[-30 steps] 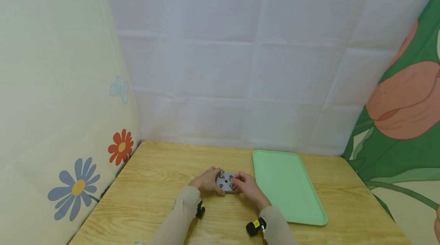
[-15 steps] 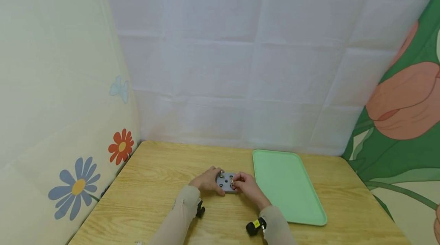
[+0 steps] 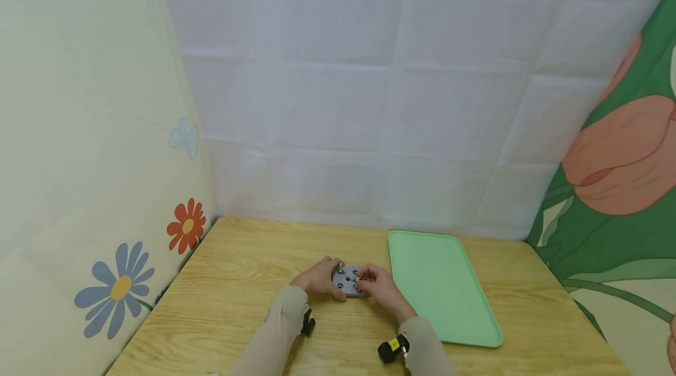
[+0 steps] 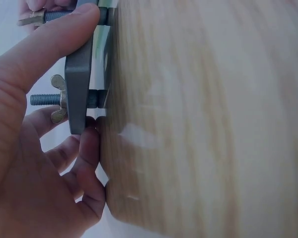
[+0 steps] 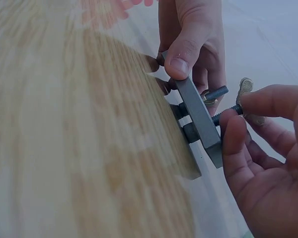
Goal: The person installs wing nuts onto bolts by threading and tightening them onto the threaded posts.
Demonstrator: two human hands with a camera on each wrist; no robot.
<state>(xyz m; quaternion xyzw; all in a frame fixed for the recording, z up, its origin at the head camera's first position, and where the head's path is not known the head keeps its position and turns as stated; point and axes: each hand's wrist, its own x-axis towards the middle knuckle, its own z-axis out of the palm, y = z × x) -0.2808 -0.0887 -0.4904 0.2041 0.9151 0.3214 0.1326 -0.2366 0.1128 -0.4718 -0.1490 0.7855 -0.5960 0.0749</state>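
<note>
A small grey metal plate (image 3: 347, 288) with several holes sits just above the tabletop, propped on bolt heads that show beneath it. My left hand (image 3: 317, 278) grips its left end, thumb along the near edge and fingers at the far side. By that hand, a threaded bolt (image 4: 43, 99) stands up through the plate with a brass wing nut (image 4: 57, 115) run down against the surface. At the right end, my right hand (image 3: 382, 289) pinches a second wing nut (image 5: 246, 87) near the top of another upright bolt (image 5: 223, 117). Its thumb and fingertips partly cover that nut.
A light green tray (image 3: 443, 288) lies to the right of my right hand on the wooden table (image 3: 253, 253). White cloth (image 3: 317, 100) hangs behind the table, and patterned cloths flank both sides. A small pale item (image 3: 212, 373) shows at the bottom edge.
My right fingers have shifted slightly around the wing nut, which appears at a different angle on its bolt. The left hand and the plate stay in place.
</note>
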